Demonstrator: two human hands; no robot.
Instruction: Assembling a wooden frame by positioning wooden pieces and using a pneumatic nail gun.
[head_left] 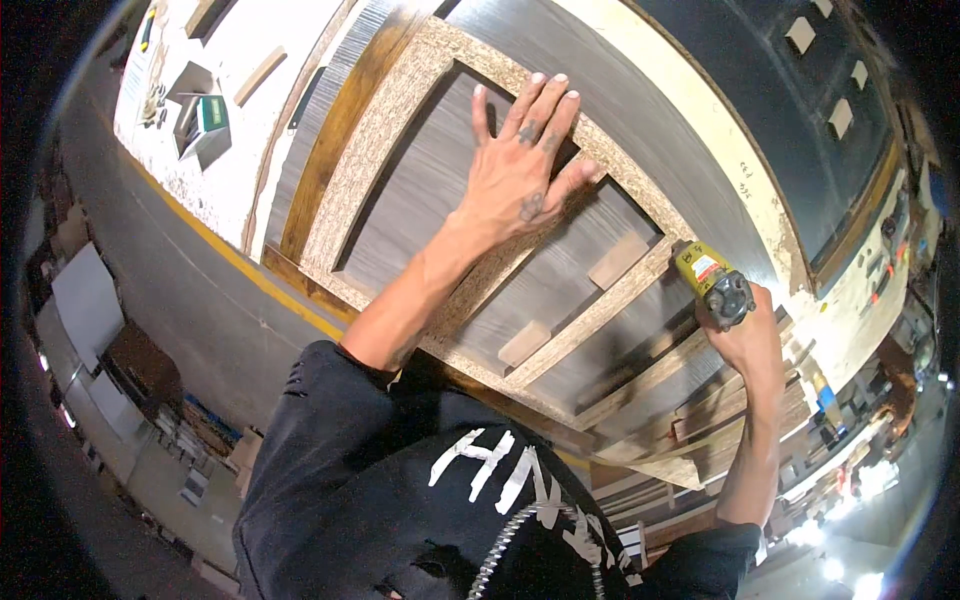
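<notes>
My left hand (525,165) lies flat with its fingers spread across the far rail of a chipboard frame (385,150), where a cross-piece meets it. The frame rests on a grey wood-grain panel (405,205). In my right hand (750,340) is a yellow-green nail gun (705,270) with a dark end cap. Its nose is down at the frame's far rail, near the end of another cross-piece; the exact contact is hidden. A pale wood block (620,260) and a second pale block (524,343) sit against that cross-piece inside the frame.
At the left, an open box (203,125) with a green label and a loose wood stick (260,77) lie on a white surface. A brown wood strip (340,140) borders the frame. Far right, a dark panel (780,120) carries several small blocks.
</notes>
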